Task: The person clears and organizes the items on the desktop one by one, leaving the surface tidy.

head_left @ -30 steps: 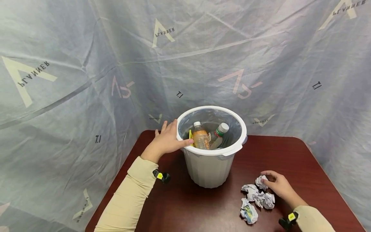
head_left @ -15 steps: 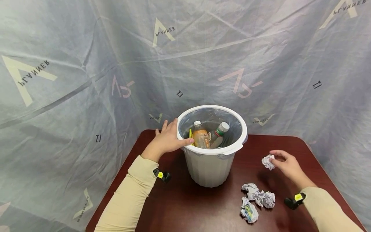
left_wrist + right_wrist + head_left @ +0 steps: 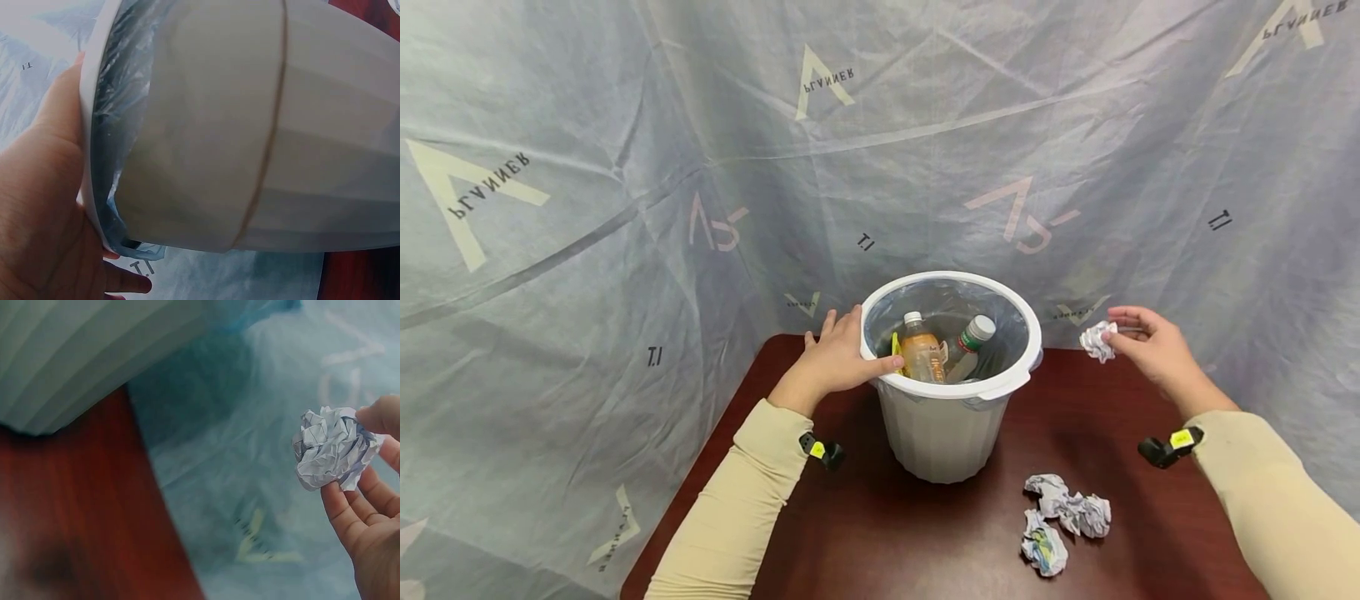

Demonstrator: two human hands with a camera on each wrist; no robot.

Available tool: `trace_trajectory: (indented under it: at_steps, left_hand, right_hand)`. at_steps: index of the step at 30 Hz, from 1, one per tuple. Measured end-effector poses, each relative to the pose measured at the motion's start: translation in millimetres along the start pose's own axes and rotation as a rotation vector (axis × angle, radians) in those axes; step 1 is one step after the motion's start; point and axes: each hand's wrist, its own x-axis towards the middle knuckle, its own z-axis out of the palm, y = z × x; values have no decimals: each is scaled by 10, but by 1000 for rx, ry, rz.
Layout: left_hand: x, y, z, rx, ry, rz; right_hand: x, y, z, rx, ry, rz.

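Note:
My right hand (image 3: 1157,350) pinches a crumpled white paper ball (image 3: 1099,341) between thumb and fingertips. It is held in the air to the right of the trash bin (image 3: 943,433); the right wrist view shows the same paper ball (image 3: 334,449) up close. On the bin's left side my left hand (image 3: 829,364) rests against the white rim (image 3: 880,385), fingers spread straight along the outside and thumb laid across the top. Inside the clear liner lie an orange-labelled plastic bottle (image 3: 922,354) and a white-capped bottle (image 3: 972,343). A yellow item (image 3: 896,343) is partly hidden beside them.
Several more crumpled papers (image 3: 1075,510) lie on the dark red table (image 3: 880,542) to the right of the bin's base, one with coloured print (image 3: 1043,546). Grey printed sheeting (image 3: 880,167) hangs behind and to the left of the table.
My right hand has lifted one paper ball off the group on the table and carried it up and away, to about the height of the bin's rim. My left hand has stayed put.

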Motion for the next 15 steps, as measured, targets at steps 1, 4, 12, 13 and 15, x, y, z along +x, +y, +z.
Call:
trace_trajectory:
  at_steps: [1, 4, 12, 13, 15]
  left_hand:
    - [3, -1, 4, 0, 1, 0]
    - [11, -2, 8, 3, 2, -2]
    - [6, -5, 0, 14, -1, -5]
    - [6, -5, 3, 17, -1, -6]
    - [11, -8, 12, 19, -2, -7]
  right_hand:
    - [41, -60, -5, -4, -2, 6]
    - [145, -257, -9, 8, -5, 26]
    - [360, -661, 74, 20, -34, 66]
    - [379, -691, 89, 31, -39, 65]
    - [406, -747, 126, 38, -37, 60]
